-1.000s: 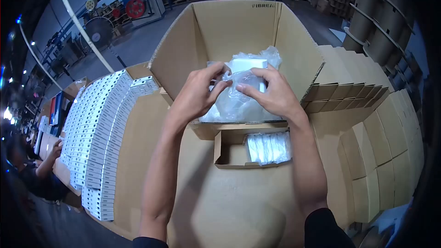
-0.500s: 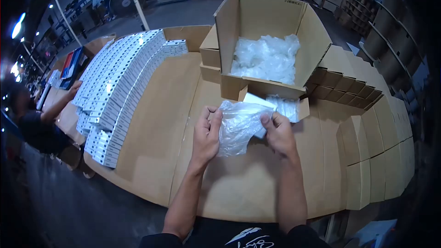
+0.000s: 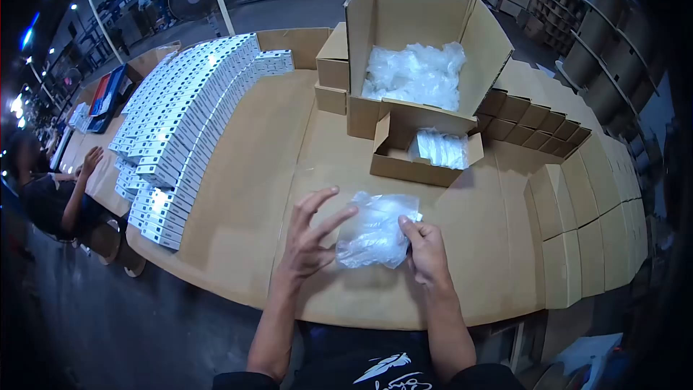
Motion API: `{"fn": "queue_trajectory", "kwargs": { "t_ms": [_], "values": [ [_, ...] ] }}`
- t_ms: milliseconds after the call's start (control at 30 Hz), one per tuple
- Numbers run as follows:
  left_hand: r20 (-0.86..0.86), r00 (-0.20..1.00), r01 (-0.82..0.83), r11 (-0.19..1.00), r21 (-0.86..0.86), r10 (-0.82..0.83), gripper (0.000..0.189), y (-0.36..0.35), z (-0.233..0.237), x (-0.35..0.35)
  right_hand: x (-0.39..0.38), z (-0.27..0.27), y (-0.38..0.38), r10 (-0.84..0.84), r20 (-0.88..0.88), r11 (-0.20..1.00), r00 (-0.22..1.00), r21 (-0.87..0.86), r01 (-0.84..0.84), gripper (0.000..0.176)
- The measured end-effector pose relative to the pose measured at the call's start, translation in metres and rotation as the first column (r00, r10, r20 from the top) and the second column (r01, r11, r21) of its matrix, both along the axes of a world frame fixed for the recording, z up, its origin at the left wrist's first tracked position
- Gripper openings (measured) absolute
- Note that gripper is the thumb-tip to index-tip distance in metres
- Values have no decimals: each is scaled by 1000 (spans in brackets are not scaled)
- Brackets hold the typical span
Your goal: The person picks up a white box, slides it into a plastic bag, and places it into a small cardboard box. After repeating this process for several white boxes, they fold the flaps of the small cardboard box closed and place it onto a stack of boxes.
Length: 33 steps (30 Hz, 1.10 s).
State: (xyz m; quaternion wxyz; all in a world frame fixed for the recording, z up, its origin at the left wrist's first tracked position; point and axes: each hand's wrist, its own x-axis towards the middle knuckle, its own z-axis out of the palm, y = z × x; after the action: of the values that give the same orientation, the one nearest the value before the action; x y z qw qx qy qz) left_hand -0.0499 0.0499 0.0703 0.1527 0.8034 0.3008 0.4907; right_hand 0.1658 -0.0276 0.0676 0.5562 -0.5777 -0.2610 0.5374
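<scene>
One large carton (image 3: 404, 7) and one small carton (image 3: 393, 166) stand beyond the plastic bag (image 3: 375, 231); left hand (image 3: 307, 235) splayed beside it; right hand (image 3: 426, 249) pinches it; contents unclear.

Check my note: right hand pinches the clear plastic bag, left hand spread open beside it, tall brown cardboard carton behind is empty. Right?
No. The head view shows crumpled clear plastic inside the tall brown cardboard carton, so it is not empty. The right hand does pinch the clear plastic bag, with the left hand spread open beside it.
</scene>
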Motion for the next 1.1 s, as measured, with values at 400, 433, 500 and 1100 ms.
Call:
{"fn": "queue_trajectory", "kwargs": {
  "t_ms": [400,433,500,1100],
  "values": [
    [67,998,9,931,-365,17,10,-19,-11,22,3,1,-23,-58,405,905,912,408,-124,44],
    [78,997,36,913,-406,-5,11,-20,-15,23,3,1,-22,-48,428,928,902,354,-118,38],
    [95,994,87,870,-486,-46,15,-24,-26,23,0,1,-22,-22,466,965,885,241,-103,26],
    [-158,985,66,998,4,-64,31,-16,3,33,-15,-7,-20,-327,750,869,575,478,-129,12]
  ]
}}
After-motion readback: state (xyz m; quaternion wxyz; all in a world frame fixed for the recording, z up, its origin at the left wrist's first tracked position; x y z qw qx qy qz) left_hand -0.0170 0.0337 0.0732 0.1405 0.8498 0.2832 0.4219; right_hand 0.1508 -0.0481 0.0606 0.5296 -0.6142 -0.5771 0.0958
